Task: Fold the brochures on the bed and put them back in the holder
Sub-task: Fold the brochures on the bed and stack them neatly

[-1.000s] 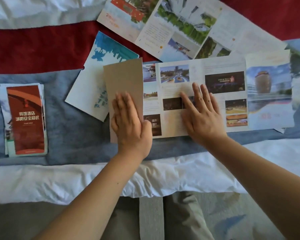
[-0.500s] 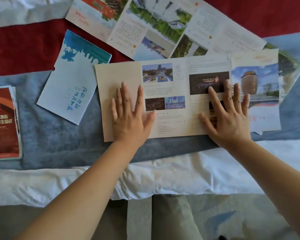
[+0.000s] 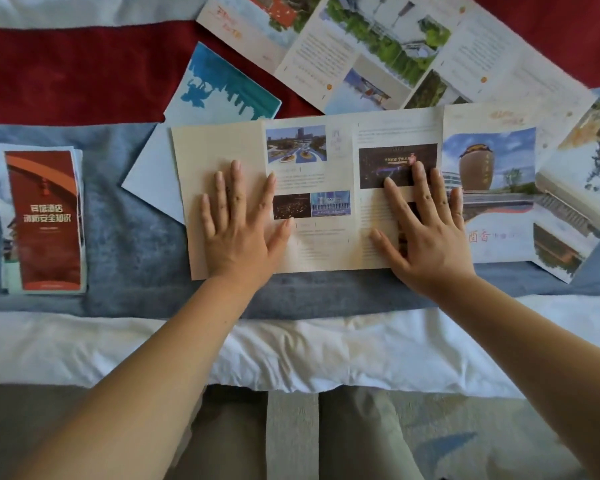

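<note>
A beige brochure (image 3: 329, 244) with small photos lies spread on the blue bed runner (image 3: 118, 237). My left hand (image 3: 239, 223) presses flat on its plain left panel, fingers straight and spread. My right hand (image 3: 426, 230) lies flat on its right panel, over a dark photo. To the right, a brochure with a round building picture (image 3: 492, 188) lies partly under the beige one. A large unfolded brochure (image 3: 378, 53) lies at the top. A light blue folded brochure (image 3: 219, 91) sits up left. At far left is a stack of folded brochures topped by a red one (image 3: 44, 220).
The bed has a red band (image 3: 77, 71) across the top and a white sheet (image 3: 291, 348) along its near edge. Below the edge are my legs and a patterned carpet (image 3: 465, 438). No holder is in view.
The left beige panel, folded over a second ago, now lies flat and open. My left hand pressed it down; my right hand slid rightward across the brochure.
</note>
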